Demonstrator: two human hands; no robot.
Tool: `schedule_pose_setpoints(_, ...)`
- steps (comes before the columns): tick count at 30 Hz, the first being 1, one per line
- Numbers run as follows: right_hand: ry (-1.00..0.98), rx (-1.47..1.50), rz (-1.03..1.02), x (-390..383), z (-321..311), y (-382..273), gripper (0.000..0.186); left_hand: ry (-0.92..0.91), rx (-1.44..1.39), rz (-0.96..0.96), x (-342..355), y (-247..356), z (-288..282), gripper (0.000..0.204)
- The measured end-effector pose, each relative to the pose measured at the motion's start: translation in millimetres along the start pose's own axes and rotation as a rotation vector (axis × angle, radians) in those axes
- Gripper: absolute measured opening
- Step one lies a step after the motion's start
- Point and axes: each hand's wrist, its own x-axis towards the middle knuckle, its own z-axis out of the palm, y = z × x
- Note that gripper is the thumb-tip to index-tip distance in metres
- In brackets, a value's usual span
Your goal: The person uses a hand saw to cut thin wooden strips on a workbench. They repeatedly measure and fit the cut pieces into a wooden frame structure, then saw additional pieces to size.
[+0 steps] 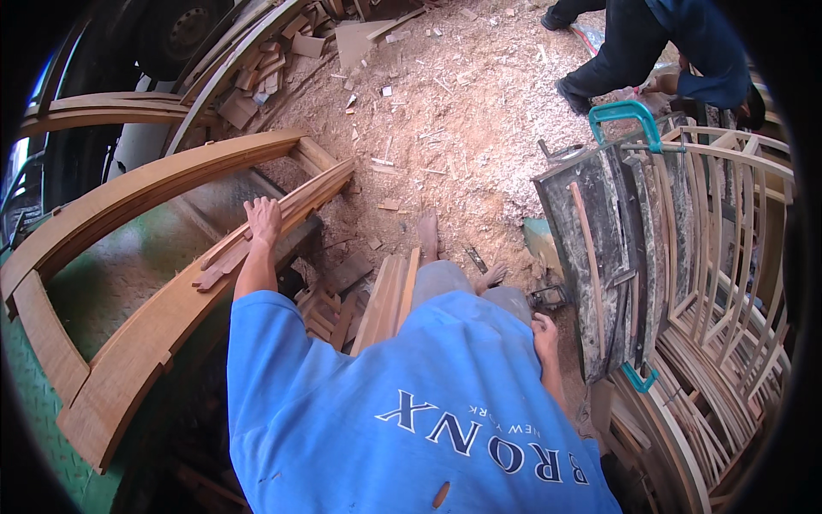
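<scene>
My left hand (pixel 264 220) is closed over thin reddish-brown wooden strips (pixel 306 194). Those strips lie along the near rail of a large curved wooden frame (pixel 141 338), with shorter pieces (pixel 224 262) beside my wrist. The frame rests on a green metal surface (pixel 38 377). Down by my right knee hangs my right hand (pixel 545 336), its fingers loosely bent and apart, with nothing visible in them. Part of that hand is hidden behind my blue shirt.
Long boards (pixel 385 300) and offcuts lie by my legs. On the right, teal clamps (pixel 629 116) grip a stained dark panel (pixel 591 257) beside a slatted wooden frame (pixel 728 248). A person (pixel 659 51) bends at the far right. Shavings (pixel 462 103) cover the floor; scrap wood (pixel 265 73) is piled far left.
</scene>
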Motion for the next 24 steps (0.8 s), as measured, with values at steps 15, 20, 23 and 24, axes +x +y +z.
schedule_pose_setpoints(15,0.007,0.035,0.034,-5.6,5.8,21.3,0.033,-0.016,0.131,-0.013,6.8,19.2,-12.5,0.014)
schedule_pose_setpoints(20,-0.009,0.154,0.064,3.2,10.8,8.0,0.035,-0.036,-0.046,0.052,-4.9,-1.9,-108.3,0.011)
schedule_pose_setpoints(23,0.016,-0.124,-0.159,8.6,11.6,-17.2,0.034,-0.111,-0.164,0.038,-34.6,-20.1,-192.5,0.037)
schedule_pose_setpoints(24,0.016,-0.106,-0.224,11.2,11.6,-28.4,0.033,-0.199,-0.258,-0.018,-45.1,-26.6,-218.8,0.042)
